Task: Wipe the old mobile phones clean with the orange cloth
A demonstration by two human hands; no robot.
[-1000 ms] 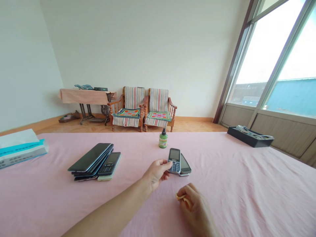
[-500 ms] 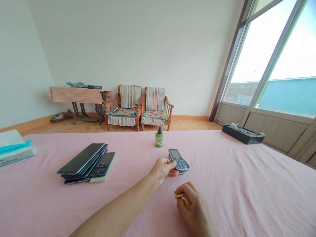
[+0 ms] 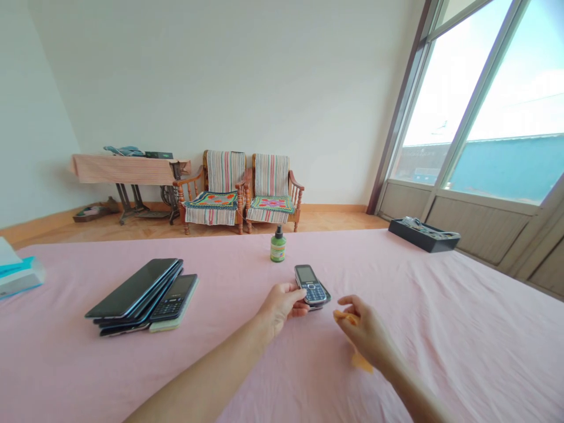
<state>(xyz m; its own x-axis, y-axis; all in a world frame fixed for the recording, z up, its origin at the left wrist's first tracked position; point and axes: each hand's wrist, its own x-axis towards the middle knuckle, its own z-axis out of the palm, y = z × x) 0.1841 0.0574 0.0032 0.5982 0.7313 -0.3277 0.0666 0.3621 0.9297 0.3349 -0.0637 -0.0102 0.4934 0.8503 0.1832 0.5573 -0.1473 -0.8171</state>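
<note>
A silver-and-dark keypad phone (image 3: 311, 284) lies face up on top of another device, near the middle of the pink cloth. My left hand (image 3: 284, 306) grips its left edge, thumb on the keypad side. To the right, my right hand (image 3: 360, 326) pinches an orange cloth (image 3: 362, 362), part of which hangs below the fingers, apart from the phone. A green bottle (image 3: 278, 245) with a black top stands upright beyond the phone. At the left sits a stack of dark phones (image 3: 134, 291), with a keypad phone (image 3: 175, 298) lying on a pale item at its right side.
The pink cloth (image 3: 238, 376) has wrinkles on the right. A black box (image 3: 423, 236) holding tangled items stands at the back right. A blue-and-white tissue pack (image 3: 21, 278) is at the left edge. Two wooden chairs and a covered sewing table stand beyond.
My right hand has moved up and to the right with the orange cloth, more of which now shows. My left hand stays on the phone. The view has shifted slightly to the right.
</note>
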